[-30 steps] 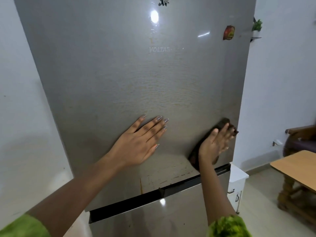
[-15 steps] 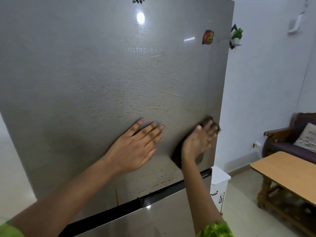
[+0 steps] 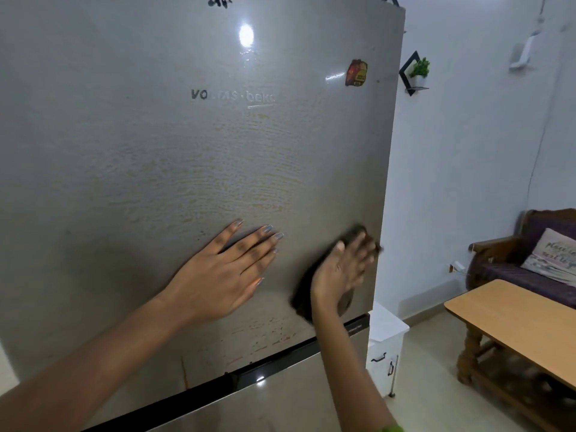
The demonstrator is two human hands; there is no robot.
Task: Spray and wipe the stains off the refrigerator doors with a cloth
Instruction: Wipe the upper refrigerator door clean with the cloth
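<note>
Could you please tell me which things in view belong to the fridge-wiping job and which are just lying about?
Part of the job:
- grey steel upper refrigerator door, yellowish stains across it
- dark brown cloth under the right hand
- left hand, flat on the door

Just lying about:
- red sticker
- light wooden table
- dark sofa
- white cabinet
- small green wall plant

The grey upper refrigerator door point(image 3: 193, 169) stands shut, streaked with yellowish smears across its middle and rusty flecks along its lower edge. A dark brown cloth point(image 3: 307, 299) is pressed flat against it near the right edge.
</note>
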